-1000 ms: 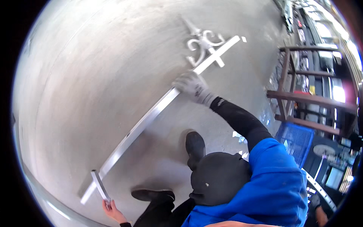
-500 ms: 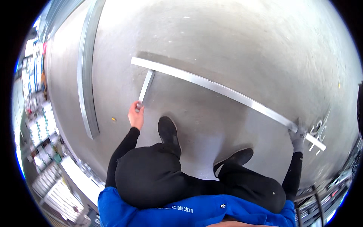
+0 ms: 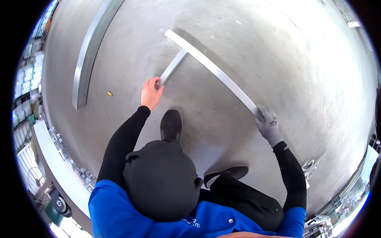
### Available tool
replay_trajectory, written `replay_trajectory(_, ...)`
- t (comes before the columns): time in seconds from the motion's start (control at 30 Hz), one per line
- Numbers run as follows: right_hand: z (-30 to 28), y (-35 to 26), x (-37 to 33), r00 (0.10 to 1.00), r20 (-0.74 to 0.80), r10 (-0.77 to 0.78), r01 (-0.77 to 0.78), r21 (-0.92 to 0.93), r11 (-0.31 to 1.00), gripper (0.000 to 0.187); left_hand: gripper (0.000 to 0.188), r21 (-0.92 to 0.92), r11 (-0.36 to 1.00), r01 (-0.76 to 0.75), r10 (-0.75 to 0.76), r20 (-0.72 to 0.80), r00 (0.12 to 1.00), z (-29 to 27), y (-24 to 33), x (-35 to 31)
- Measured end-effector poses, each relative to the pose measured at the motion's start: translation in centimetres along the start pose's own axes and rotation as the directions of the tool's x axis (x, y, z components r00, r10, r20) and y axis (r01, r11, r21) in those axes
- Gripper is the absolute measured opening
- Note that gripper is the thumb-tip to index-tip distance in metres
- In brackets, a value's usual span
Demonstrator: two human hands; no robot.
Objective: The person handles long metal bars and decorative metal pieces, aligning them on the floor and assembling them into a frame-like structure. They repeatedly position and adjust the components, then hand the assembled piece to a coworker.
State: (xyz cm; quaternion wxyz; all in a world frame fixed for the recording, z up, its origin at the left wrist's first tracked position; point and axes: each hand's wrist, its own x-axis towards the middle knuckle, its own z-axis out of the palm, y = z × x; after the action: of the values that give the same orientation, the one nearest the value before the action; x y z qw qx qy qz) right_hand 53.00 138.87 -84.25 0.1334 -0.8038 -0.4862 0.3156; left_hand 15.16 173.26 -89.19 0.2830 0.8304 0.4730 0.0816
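Note:
I crouch over a concrete floor (image 3: pixel 254 47). A long flat metal bar (image 3: pixel 214 71) lies slanted across it. A short metal bar (image 3: pixel 172 68) meets it at a right angle near its far end. My bare left hand (image 3: pixel 151 93) pinches the near end of the short bar. My gloved right hand (image 3: pixel 268 124) presses down on the long bar, fingers wrapped over its edge; beyond the glove my forearm hides the bar.
A wide metal beam (image 3: pixel 90 49) lies on the floor to the left. My black shoes (image 3: pixel 171 124) stand between my hands. A white scroll ornament (image 3: pixel 310 166) shows at lower right. Shelves and a white ledge (image 3: pixel 51 158) line the left rim.
My head has turned, so the bars now sit higher and steeper in view. Both hands stay on their bars; the right hand now lies farther from the scroll ornament.

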Motion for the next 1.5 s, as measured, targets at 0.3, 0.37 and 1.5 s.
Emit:
replay_trajectory(0.3, 0.8, 0.5, 0.0, 0.991, -0.109, -0.081, 0.094, 0.125, 0.988, 0.059, 0.032, -0.095, 0.995, -0.007, 0.001, -0.062, 0.998, -1.6, -1.8, 0.9)
replay_trajectory(0.37, 0.7, 0.8, -0.1, 0.991, -0.107, -0.080, 0.094, 0.135, 0.986, 0.058, 0.031, -0.117, 0.993, -0.010, 0.003, -0.062, 0.998, -1.9, -1.9, 0.9)
replay_trajectory(1.5, -1.2, -0.4, -0.6, 0.983, -0.119, -0.141, 0.159, 0.157, 0.975, 0.054, 0.039, 0.066, 0.990, -0.121, 0.124, -0.052, 0.991, -2.4, -1.6, 0.5)
